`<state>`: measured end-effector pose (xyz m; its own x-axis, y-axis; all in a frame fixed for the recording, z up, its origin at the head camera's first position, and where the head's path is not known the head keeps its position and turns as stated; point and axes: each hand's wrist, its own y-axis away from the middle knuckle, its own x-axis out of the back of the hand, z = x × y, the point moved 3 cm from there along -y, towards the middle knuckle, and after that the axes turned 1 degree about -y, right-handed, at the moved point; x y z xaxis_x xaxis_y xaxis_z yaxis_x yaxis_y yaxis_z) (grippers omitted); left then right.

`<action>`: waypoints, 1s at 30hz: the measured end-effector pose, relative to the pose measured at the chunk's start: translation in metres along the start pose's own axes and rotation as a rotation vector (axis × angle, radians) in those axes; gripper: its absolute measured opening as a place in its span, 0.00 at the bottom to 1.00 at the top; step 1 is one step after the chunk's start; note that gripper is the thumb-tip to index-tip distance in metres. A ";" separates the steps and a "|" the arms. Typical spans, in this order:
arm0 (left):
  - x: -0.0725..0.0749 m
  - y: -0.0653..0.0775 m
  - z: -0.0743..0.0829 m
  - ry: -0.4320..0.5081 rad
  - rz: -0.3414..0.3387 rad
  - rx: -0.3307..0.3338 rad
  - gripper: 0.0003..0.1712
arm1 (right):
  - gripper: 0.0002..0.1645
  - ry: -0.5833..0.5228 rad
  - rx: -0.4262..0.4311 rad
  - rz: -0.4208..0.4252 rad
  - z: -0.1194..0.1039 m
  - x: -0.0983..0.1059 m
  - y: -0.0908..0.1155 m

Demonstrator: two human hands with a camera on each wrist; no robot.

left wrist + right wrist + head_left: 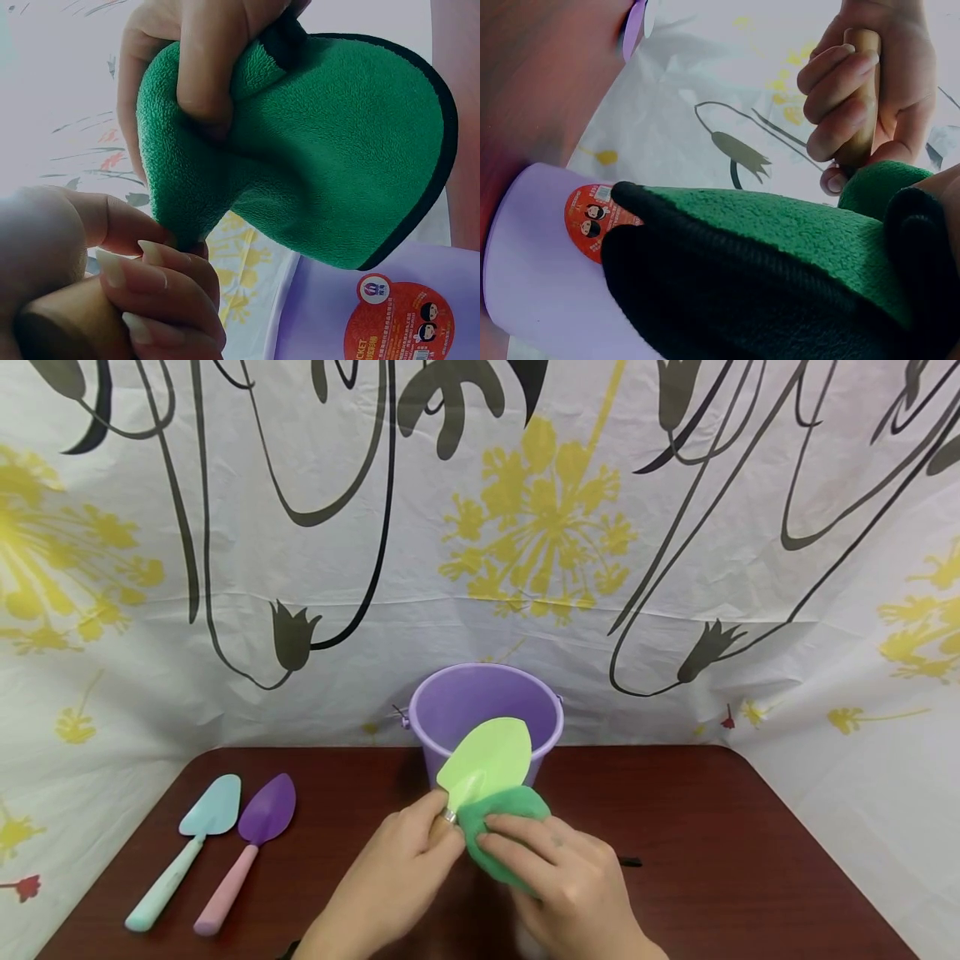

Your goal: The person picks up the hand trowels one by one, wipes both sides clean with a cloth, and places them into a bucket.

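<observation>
Your left hand point(401, 856) grips the wood-toned handle point(861, 97) of the lime-green trowel point(491, 756), fingers curled close round it, presumably so the blade stands free for your other hand. At its 3 o'clock, your right hand point(566, 877) pinches a green cloth point(345, 142) with black edging, gathered at the blade's base, apparently for contact with the surface there. The trowel is raised off the table point(712, 835), blade towards 1 o'clock.

At 9 o'clock from your left hand, a mint trowel point(189, 856) and a purple trowel point(247, 858) lie side by side, handles towards you, likely for easy reach. At 12 o'clock, a purple bucket point(450, 706) stands upright; whether the blade overhangs its rim cannot be determined. Behind it hangs a patterned sheet point(360, 568).
</observation>
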<state>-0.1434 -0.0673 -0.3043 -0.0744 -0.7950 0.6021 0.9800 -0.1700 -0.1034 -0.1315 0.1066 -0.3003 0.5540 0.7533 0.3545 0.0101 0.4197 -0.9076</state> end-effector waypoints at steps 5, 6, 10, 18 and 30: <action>-0.002 0.000 0.001 -0.011 0.000 -0.020 0.11 | 0.16 0.014 -0.020 0.013 0.001 0.002 -0.002; -0.002 0.000 0.001 -0.014 0.001 -0.024 0.11 | 0.16 0.014 -0.025 0.015 0.002 0.003 -0.002; -0.003 0.001 0.001 -0.021 0.007 -0.041 0.11 | 0.15 0.013 -0.059 0.012 0.004 0.005 -0.002; -0.006 0.001 0.002 -0.025 -0.015 -0.051 0.10 | 0.15 0.035 -0.119 0.015 0.012 0.009 -0.001; -0.010 0.003 0.004 -0.039 -0.063 -0.080 0.10 | 0.18 0.112 -0.189 0.034 0.027 0.019 0.001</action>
<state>-0.1394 -0.0578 -0.3073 -0.1261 -0.7581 0.6398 0.9556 -0.2659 -0.1267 -0.1429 0.1350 -0.2882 0.6459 0.6997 0.3054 0.1402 0.2846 -0.9483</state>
